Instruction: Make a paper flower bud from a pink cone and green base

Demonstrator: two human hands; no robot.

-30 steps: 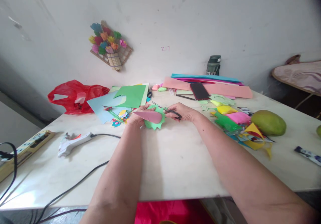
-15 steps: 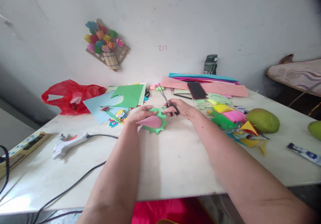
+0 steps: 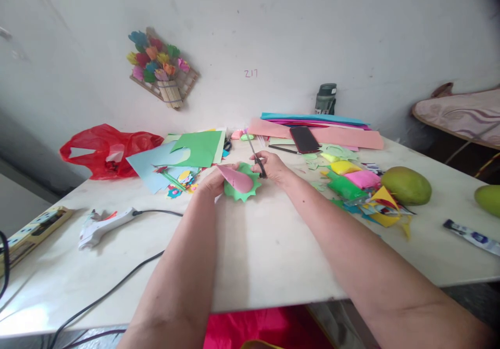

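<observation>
My left hand [image 3: 214, 182] grips a green paper piece [image 3: 250, 191] with a jagged edge, a little above the table. A pink paper cone [image 3: 239, 181] sits against the green paper, its point towards my left hand. Some of my left fingers are hidden behind the paper. In my right hand [image 3: 271, 166] is a pair of scissors [image 3: 257, 157], my fingers in its dark handles and its blades pointing up and away from me. The handles are beside the right edge of the green paper.
A white glue gun [image 3: 105, 226] with a black cord lies left, near a power strip [image 3: 33, 234]. Coloured paper sheets [image 3: 199, 148] and a red plastic bag [image 3: 109, 151] lie behind. A phone [image 3: 304, 139], paper scraps [image 3: 385, 208] and a green mango [image 3: 406, 185] are right.
The green paper and pink cone have turned in my left hand, so the cone's point now tilts upward. My right hand has moved slightly left with the scissors, whose blades look closer together.
</observation>
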